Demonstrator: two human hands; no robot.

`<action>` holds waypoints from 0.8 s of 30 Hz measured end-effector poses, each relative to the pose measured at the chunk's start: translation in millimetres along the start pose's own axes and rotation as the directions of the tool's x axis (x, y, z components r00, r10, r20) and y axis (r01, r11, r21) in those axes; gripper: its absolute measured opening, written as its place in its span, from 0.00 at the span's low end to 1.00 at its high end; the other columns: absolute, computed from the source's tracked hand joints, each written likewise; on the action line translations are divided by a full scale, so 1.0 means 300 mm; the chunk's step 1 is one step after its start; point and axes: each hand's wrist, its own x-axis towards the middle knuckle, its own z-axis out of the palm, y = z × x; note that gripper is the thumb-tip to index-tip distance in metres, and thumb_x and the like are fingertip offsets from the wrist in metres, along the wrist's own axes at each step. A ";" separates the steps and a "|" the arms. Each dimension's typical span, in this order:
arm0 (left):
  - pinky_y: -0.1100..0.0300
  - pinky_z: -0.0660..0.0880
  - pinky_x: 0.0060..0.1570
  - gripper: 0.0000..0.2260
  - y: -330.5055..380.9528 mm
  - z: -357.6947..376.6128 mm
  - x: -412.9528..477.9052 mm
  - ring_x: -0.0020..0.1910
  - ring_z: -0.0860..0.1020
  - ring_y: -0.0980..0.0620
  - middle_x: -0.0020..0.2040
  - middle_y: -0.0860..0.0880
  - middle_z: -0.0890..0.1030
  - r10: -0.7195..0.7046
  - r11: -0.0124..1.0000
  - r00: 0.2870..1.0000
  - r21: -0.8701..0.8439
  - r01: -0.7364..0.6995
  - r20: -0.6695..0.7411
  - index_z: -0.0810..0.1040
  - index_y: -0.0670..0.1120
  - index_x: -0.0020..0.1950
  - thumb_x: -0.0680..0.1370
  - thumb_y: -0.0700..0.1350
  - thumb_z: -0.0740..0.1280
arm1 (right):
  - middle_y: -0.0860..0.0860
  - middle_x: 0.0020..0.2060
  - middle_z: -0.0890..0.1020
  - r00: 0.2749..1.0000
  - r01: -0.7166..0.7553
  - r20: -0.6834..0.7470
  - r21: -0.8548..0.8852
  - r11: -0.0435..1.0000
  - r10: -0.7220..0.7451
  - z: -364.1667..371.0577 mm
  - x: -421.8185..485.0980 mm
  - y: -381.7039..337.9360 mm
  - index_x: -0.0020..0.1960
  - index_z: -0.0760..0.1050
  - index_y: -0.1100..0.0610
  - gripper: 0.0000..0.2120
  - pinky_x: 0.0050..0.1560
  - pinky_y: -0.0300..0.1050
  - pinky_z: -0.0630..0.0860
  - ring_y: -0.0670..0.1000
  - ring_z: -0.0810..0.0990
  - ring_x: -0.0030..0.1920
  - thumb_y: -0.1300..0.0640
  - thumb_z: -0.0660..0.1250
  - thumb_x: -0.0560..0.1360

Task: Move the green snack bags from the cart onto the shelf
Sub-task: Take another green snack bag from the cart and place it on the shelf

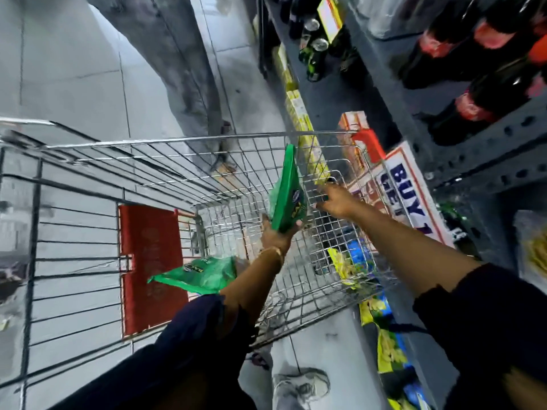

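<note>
My left hand is shut on a green snack bag, held upright above the inside of the wire cart. A second green snack bag lies lower in the cart, partly behind my left forearm. My right hand grips the cart's right wire wall near its top rim. The grey metal shelf stands right of the cart.
A red flap lies on the cart's near side. The shelf holds dark bottles, cans, yellow boxes and blue-yellow bags. A "BUY" sign hangs on its edge. Another person's grey trouser leg stands beyond the cart. A shoe is below.
</note>
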 end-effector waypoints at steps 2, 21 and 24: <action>0.37 0.77 0.61 0.32 -0.012 0.017 0.016 0.62 0.79 0.35 0.65 0.36 0.79 -0.033 0.996 0.997 -0.085 0.027 -0.069 0.68 0.42 0.75 0.74 0.45 0.75 | 0.60 0.75 0.64 1.000 0.018 -0.002 0.015 1.000 -0.018 0.009 0.034 0.004 0.76 0.60 0.59 0.31 0.71 0.49 0.66 0.60 0.66 0.73 0.57 0.68 0.77; 0.65 0.81 0.30 0.16 0.282 -0.259 -0.198 0.56 0.82 0.38 0.64 0.35 0.80 0.341 0.830 0.859 0.308 -0.466 0.381 0.75 0.37 0.67 0.79 0.37 0.67 | 0.51 0.59 0.80 0.991 0.126 -0.040 0.545 0.829 -0.125 0.042 -0.283 0.160 0.62 0.70 0.54 0.29 0.67 0.51 0.72 0.49 0.77 0.63 0.62 0.78 0.65; 0.67 0.81 0.30 0.08 0.370 -0.268 -0.312 0.44 0.84 0.51 0.59 0.38 0.83 0.448 0.738 0.759 0.284 -0.613 0.473 0.80 0.49 0.56 0.78 0.39 0.69 | 0.41 0.46 0.85 0.963 0.259 -0.227 0.625 0.736 -0.146 0.021 -0.411 0.150 0.50 0.75 0.48 0.21 0.54 0.39 0.78 0.37 0.82 0.48 0.65 0.78 0.64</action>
